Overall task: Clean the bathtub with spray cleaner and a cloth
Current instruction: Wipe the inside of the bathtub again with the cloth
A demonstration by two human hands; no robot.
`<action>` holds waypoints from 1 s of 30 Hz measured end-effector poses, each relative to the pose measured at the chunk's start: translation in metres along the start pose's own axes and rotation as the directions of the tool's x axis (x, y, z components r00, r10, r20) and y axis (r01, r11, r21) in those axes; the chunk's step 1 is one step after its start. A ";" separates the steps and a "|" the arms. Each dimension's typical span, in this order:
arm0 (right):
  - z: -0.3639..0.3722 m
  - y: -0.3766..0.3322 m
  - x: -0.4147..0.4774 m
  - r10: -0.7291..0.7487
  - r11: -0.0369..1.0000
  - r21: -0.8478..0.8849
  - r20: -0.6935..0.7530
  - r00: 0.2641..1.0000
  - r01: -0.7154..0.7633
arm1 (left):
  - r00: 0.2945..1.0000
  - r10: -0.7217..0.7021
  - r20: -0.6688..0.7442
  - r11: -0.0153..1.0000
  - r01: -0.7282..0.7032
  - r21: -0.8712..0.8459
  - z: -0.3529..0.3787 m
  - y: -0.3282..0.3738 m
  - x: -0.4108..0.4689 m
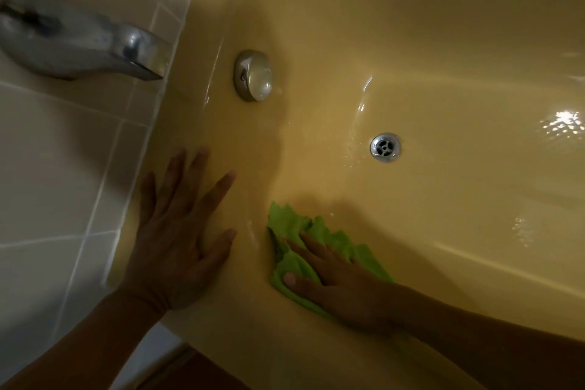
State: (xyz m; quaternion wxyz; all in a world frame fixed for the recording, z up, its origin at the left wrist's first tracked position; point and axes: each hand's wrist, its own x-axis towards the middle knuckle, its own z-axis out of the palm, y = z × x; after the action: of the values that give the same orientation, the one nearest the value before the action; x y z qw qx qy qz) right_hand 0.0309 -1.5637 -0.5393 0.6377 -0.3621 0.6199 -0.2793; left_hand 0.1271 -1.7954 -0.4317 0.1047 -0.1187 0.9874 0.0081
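Nearest the camera, right hand [342, 288] lies flat on the green cloth [304, 231]. Its grip is wide open: fingers straight, thumb out to the side, palm pressing down, nothing curled around the fabric. The cloth sits crumpled on the yellow bathtub [443, 73] on the camera side of the drain [385, 147] and to its left, apart from it, on the curve where floor meets wall. Left hand [180, 237] is farther left of the drain, fingers splayed and flat on the tub's end surface. That grip is open too and holds nothing; it looks like a brace. Droplets and glossy highlights show close around the drain, so the surface reads wet. Overflow cover [253, 75] sits above and left of the drain on the end wall. Faucet spout [79, 38] and tiled wall [47, 152] are farthest left of the drain. No spray bottle in view. Step looks like mid-wipe of the drain end. Risks: the cloth is only pinned, not held, so a fast stroke could leave it bunched or sliding out from under the palm, giving streaks or missed patches. The bracing left hand is on slick enamel and could skid if weight shifts onto it. The curve may get uneven contact.
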 end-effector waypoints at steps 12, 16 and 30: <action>0.000 0.046 0.063 0.281 0.960 0.033 -0.095 0.955 -0.279 | 1.000 -0.006 -0.006 1.000 0.006 0.025 0.000 -0.014 0.009; 0.000 0.042 0.111 0.366 0.928 0.149 -0.186 0.912 -0.342 | 1.000 0.003 -0.023 0.999 -0.003 0.037 0.000 -0.018 0.013; -0.005 -0.075 0.112 0.133 0.918 0.394 -0.389 0.911 0.034 | 0.999 0.018 -0.040 1.000 -0.019 -0.025 -0.003 -0.027 0.025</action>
State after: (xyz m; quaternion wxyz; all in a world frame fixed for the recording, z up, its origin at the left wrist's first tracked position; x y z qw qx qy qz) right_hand 0.0409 -1.6979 -0.5444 0.5605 -0.1443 0.6797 -0.4506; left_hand 0.1092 -1.8280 -0.4342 0.0835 -0.1109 0.9901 0.0193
